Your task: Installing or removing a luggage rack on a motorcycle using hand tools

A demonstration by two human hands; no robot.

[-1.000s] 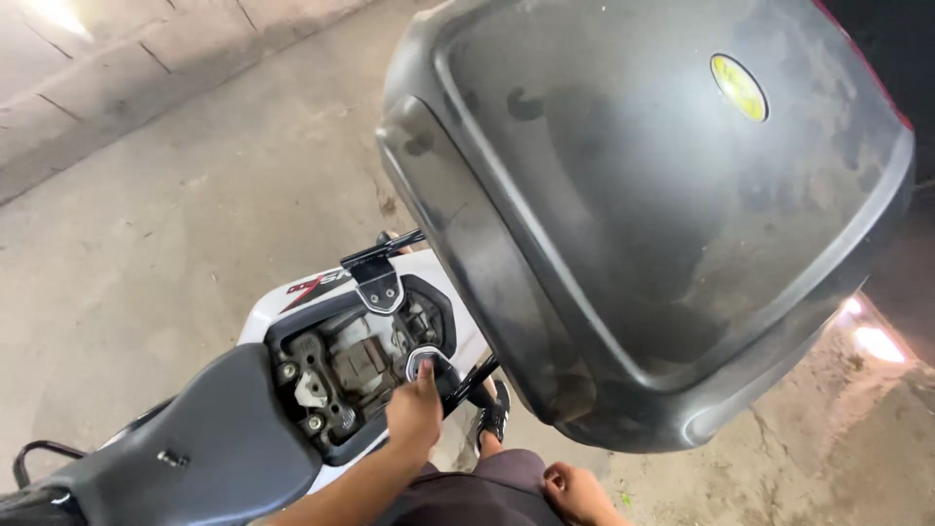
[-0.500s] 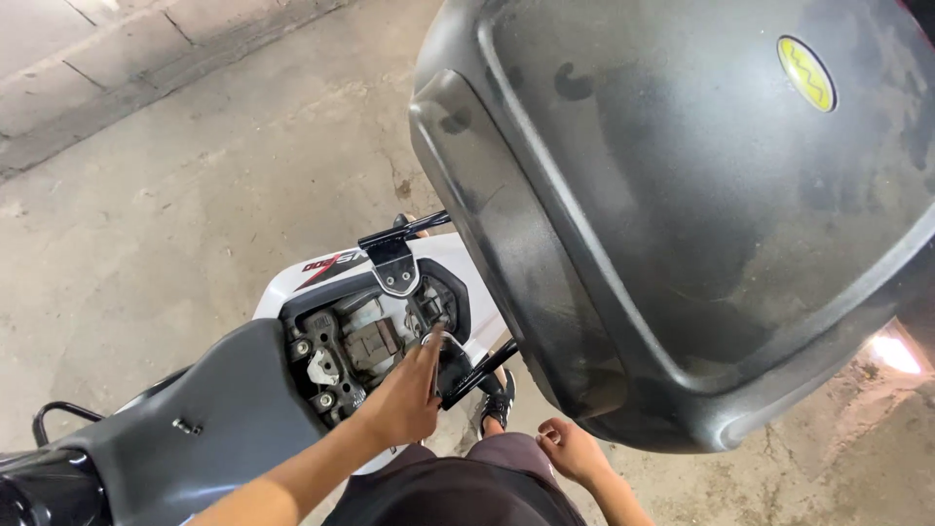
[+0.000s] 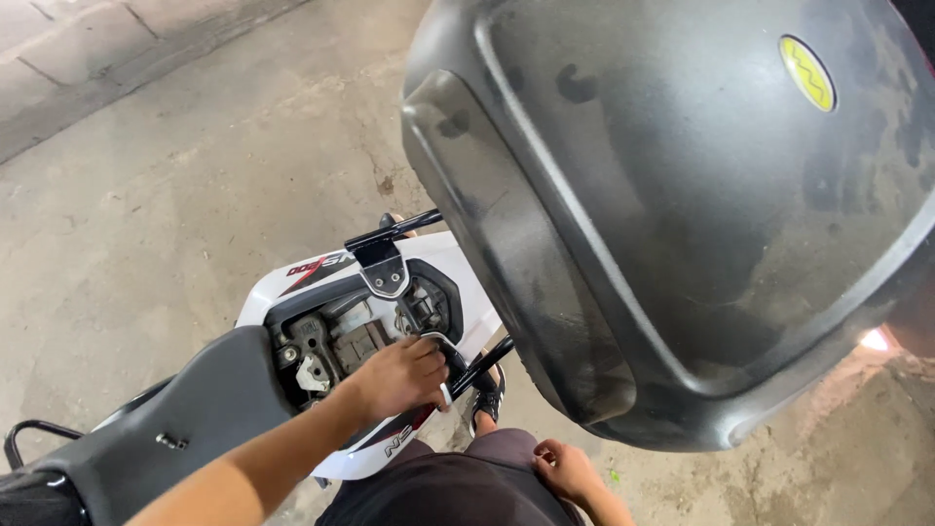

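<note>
My left hand (image 3: 397, 375) reaches into the open rear compartment (image 3: 336, 336) of a white motorcycle tail (image 3: 292, 282). Its fingers curl around a small pale metal part (image 3: 444, 394) at the compartment's right rim. Grey mechanical parts and a latch (image 3: 387, 276) lie exposed inside. My right hand (image 3: 565, 469) rests on my thigh in dark shorts (image 3: 438, 492), fingers loosely curled, nothing visible in it. A black seat (image 3: 185, 419) runs down to the lower left.
A big dusty black top box (image 3: 682, 214) with a yellow round sticker (image 3: 806, 73) hangs over the right half of the view. A black grab rail (image 3: 482, 362) sits under it. Below is concrete floor (image 3: 175, 175); a sandalled foot (image 3: 487, 404) stands by the bike.
The view has shifted so the top box looms larger. My left hand has moved slightly right and deeper along the compartment's rim. My right hand stays on my thigh.
</note>
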